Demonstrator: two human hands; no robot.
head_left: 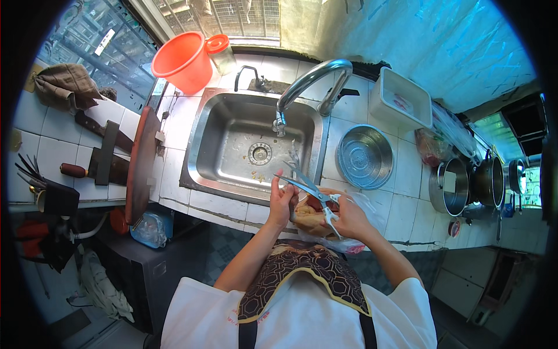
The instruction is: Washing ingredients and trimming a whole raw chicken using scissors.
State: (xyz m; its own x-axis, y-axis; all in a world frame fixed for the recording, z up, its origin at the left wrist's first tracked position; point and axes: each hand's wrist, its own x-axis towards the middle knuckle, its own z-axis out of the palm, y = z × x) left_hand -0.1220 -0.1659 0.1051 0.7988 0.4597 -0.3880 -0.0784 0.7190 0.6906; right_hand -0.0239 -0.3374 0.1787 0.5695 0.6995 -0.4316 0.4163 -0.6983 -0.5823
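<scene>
My right hand [351, 218] grips the white handles of kitchen scissors [323, 196], whose blades are spread and point toward the sink. Close to the blades is my left hand [282, 201], index finger raised and thumb bent in. Whether its fingers pinch anything cannot be made out. Between and under both hands lies a raw, yellowish plucked bird [307, 219], with red flesh showing at an opening. It rests on a clear plastic bag [370, 208] at the counter's front edge; my hands and the scissors hide part of it.
Ahead is a steel sink [226, 148] with scraps around its drain, below a curved faucet [314, 72]. A metal bowl [365, 158] and white plastic bin [403, 98] stand right. Pots [450, 187] stand farther right. Left are a red bucket [183, 65], cutting board [141, 165] and racked cleaver [98, 168].
</scene>
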